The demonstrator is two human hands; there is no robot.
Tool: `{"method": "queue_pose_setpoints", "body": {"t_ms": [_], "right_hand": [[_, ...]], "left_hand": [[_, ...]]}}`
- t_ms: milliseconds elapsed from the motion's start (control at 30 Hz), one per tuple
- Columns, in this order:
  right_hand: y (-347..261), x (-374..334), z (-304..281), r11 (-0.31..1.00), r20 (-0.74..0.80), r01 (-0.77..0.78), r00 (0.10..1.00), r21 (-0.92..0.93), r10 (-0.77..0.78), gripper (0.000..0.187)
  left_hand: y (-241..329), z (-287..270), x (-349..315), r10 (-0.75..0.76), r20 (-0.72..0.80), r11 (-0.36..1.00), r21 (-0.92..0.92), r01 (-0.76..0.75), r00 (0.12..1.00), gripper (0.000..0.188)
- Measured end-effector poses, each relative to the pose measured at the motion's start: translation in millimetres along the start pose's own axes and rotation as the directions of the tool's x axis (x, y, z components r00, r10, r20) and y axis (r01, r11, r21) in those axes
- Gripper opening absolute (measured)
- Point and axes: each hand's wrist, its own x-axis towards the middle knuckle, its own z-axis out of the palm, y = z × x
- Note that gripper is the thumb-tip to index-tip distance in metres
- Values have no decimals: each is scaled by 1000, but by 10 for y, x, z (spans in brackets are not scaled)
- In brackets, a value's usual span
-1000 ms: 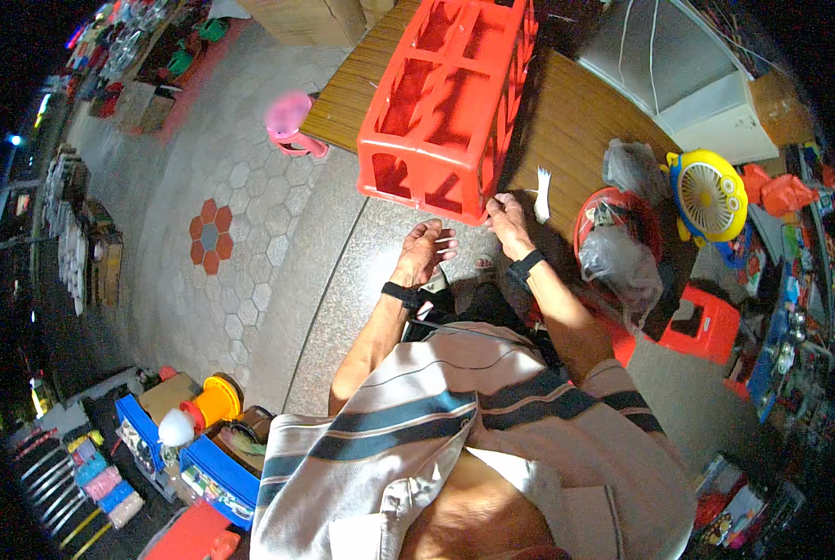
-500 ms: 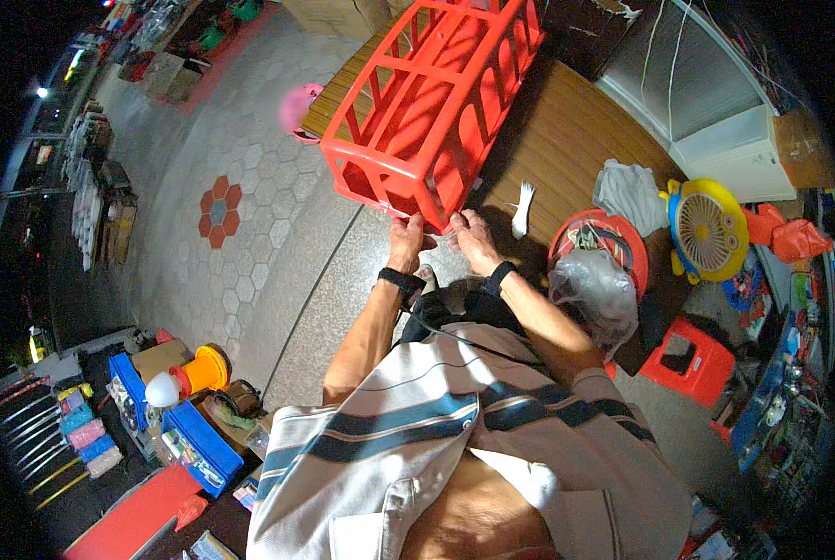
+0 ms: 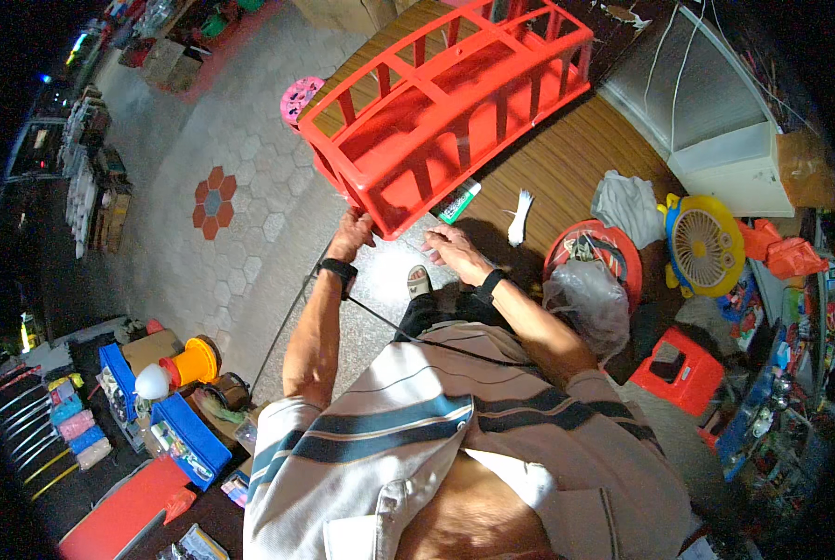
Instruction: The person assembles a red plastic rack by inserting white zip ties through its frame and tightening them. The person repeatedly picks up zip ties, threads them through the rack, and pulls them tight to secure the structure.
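Note:
A long red plastic rack (image 3: 427, 173) with slatted sides lies over the wood-grain table (image 3: 585, 140), its near end jutting past the table edge. My left hand (image 3: 350, 235) is closed on the rack's near left corner. Off to the right, my right hand (image 3: 456, 252) is clear of the rack, fingers loosely apart and nothing visible in them. Between that hand and the rack, a green and white packet (image 3: 456, 202) shows on the table. A bundle of thin white strips (image 3: 520, 219) lies further right.
On the right are a red basin (image 3: 630, 271) with a clear plastic bag, a grey cloth (image 3: 624, 207), a yellow and blue fan (image 3: 705, 245) and a red stool (image 3: 679, 371). Blue bins (image 3: 189, 439) stand at lower left. A pink stool (image 3: 298, 98) is behind the rack.
The rack has swung round, its far end now further right and its near end further left. My left hand moved left with its corner; my right hand came off it. The green packet is uncovered.

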Motion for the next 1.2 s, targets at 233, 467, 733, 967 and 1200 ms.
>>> {"method": "queue_pose_setpoints", "body": {"t_ms": [233,467,733,967,1200], "right_hand": [[140,-143,-448,998,-160,-64,985,20,67,27],[169,-321,-764,990,-244,-81,964,115,107,30],[-53,-117,-466,998,-187,-66,980,22,69,31],[-287,373,83,996,-39,-33,999,-83,30,43],[-346,686,362,992,-117,-118,986,46,122,37]], "left_hand": [[-87,-279,276,-19,-30,999,-35,18,999,32],[-166,-40,-2,-23,-203,967,-254,-30,979,36],[-215,114,-261,-81,-175,918,-397,5,981,27],[-289,196,-389,-186,-108,813,-575,91,976,24],[-276,226,-375,-254,-117,767,-629,126,960,24]]}}
